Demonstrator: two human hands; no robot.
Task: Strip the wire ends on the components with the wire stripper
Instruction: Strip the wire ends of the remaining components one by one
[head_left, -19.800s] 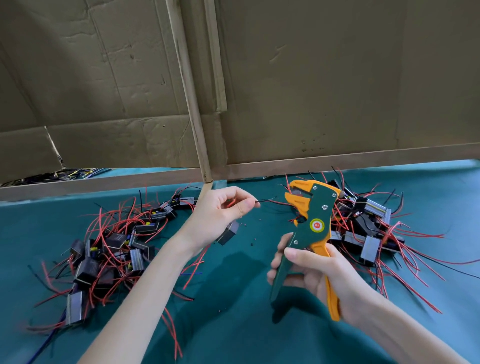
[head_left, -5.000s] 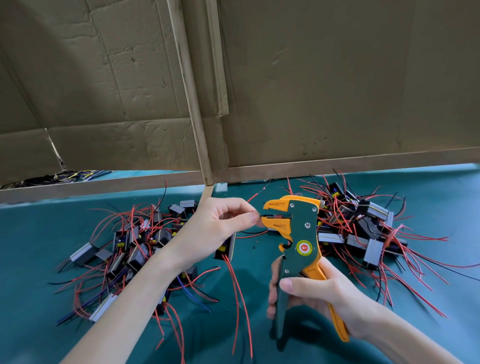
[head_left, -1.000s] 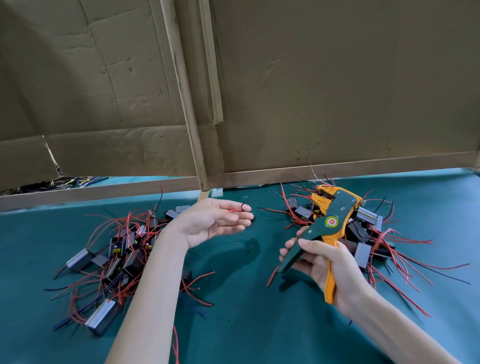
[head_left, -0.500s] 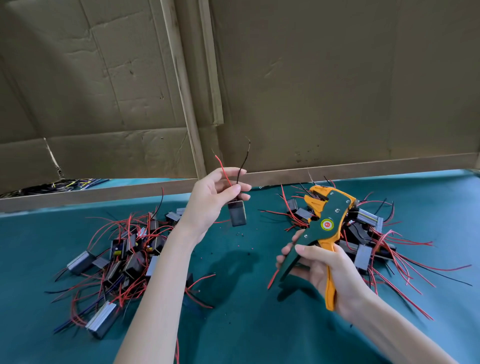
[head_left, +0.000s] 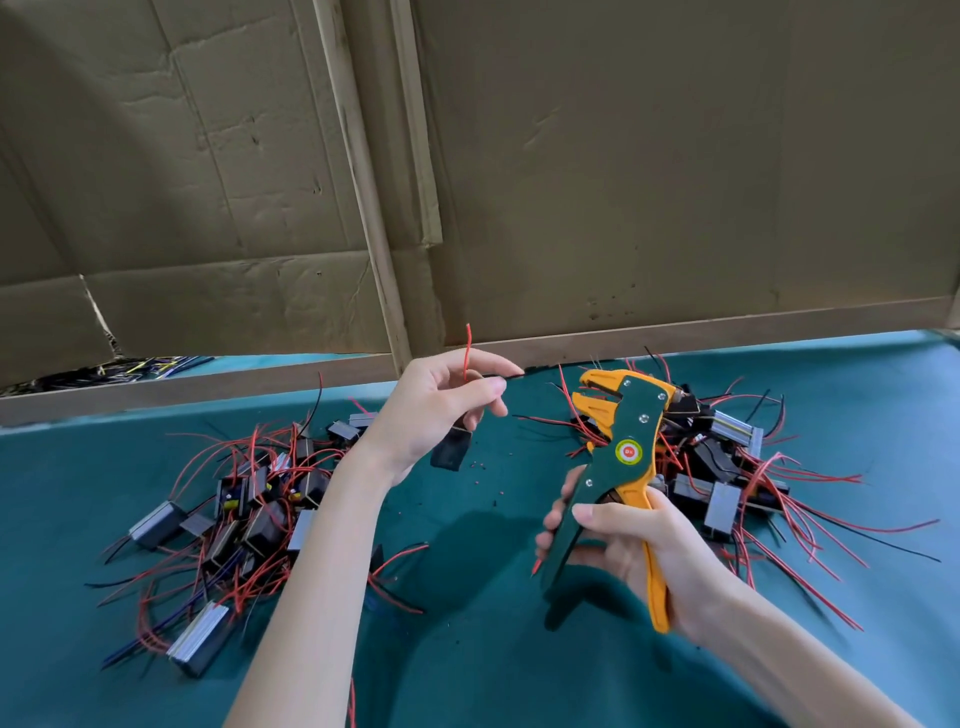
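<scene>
Since half a second ago the left hand (head_left: 436, 410) has swung its small black box-shaped component (head_left: 451, 451) round. As a result the thin black wire (head_left: 519, 372), which stood upright beside the red one, now lies level and points right toward the tool's head. Thumb and forefinger pinch that black wire near its end. The thin red wire (head_left: 468, 353) rises straight up from between the fingers, and the component hangs below them, clear of the cloth.

The right hand (head_left: 634, 551) is wrapped round both handles of the green and orange wire stripper (head_left: 621, 457), which has tilted more upright. Its orange jaws stand apart, near the black wire's tip with a gap between.

Below both hands lies the teal cloth-covered table (head_left: 493, 649), with tiny dark scraps (head_left: 478, 466) scattered under the component. A tangled heap of grey and black components (head_left: 244, 514) with red leads sits beside the left forearm, and a second such heap (head_left: 722, 478) lies behind the stripper. A creased brown cardboard wall (head_left: 623, 182) stands at the back of the table
</scene>
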